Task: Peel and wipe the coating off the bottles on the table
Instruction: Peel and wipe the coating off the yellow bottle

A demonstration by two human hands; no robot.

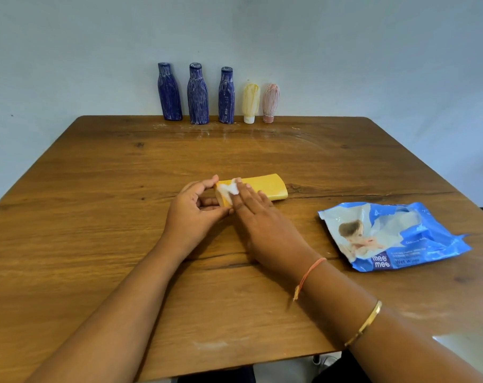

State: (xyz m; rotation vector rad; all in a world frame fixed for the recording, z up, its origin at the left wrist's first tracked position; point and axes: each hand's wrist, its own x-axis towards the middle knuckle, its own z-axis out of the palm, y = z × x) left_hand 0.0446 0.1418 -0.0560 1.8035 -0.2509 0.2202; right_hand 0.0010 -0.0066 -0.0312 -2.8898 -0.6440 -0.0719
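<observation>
Head view. A yellow bottle [262,186] is shown lying on its side near the middle of the wooden tabletop [96,203], with its long axis running left to right. Its left end is gripped by the left hand [196,214]: the thumb is set on the far side of that end, and the fingers [210,201] are curled round the near side. The right hand [262,219] is laid palm down across the bottle from the near side, with its fingers [248,194] straight and held close together. Under the tips of those fingers a crumpled white piece [229,189] is pressed against the bottle's left end; it is probably a wet wipe, though loosened coating cannot be ruled out. The rest of the bottle's visible surface is plain yellow. A thread band [309,273] and a gold bangle [366,323] are worn on the right forearm. To the right of the hands, well apart from the bottle, a crumpled blue pack of wet wipes [395,236] is seen lying flat. At the far edge of the tabletop, against the pale wall [345,51], five coated containers are stood in a row. These are three blue bottles [198,95] streaked with white, then a pale yellow tube [250,102] and a pink tube [270,100], both tubes stood on their caps. White smears [234,131] are visible on the wood just in front of the row.
</observation>
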